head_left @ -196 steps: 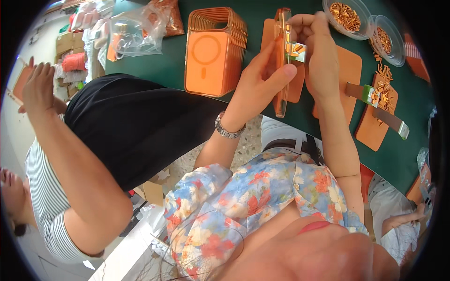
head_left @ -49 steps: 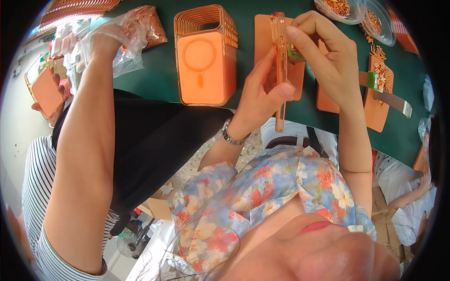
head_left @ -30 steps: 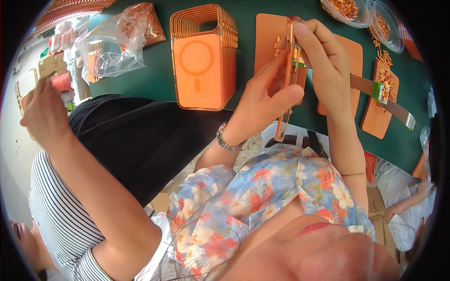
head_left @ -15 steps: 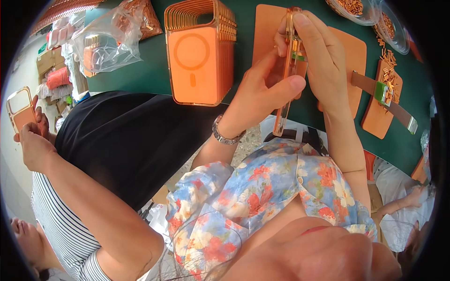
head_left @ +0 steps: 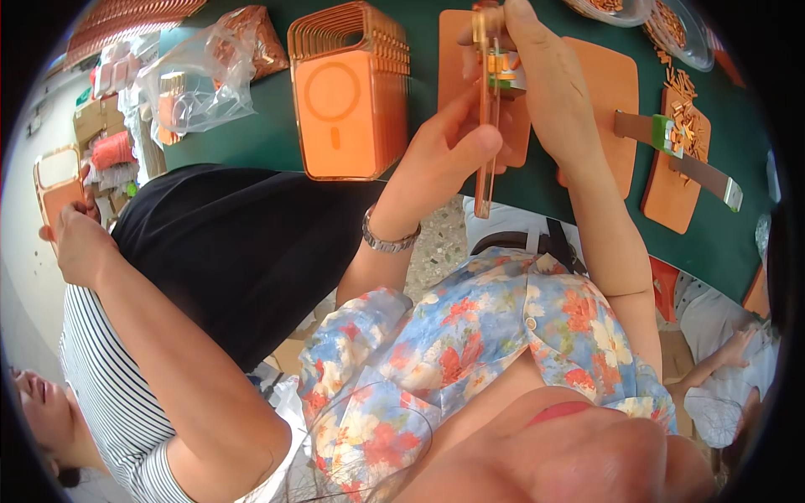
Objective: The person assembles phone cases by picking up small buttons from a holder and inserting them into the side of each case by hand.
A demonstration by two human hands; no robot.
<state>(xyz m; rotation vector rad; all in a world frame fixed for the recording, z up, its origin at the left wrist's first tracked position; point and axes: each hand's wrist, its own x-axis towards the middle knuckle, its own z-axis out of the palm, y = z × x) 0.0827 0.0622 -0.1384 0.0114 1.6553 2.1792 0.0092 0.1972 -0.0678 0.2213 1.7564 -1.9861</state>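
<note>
Hands are working above the green counter [head_left: 251,142]: left hand [head_left: 436,159] is pinching an orange phone case [head_left: 485,126] edge-on, right hand [head_left: 549,92] is pressing a small green-and-gold piece [head_left: 501,74] onto it. Loose grip could be letting the case twist, misplacing the piece.

The clear plastic dish of small copper-coloured parts [head_left: 616,8] is cut off by the top edge; the right hand [head_left: 549,88] hides the small green-and-orange piece [head_left: 501,74] it pinches, too small to identify
</note>
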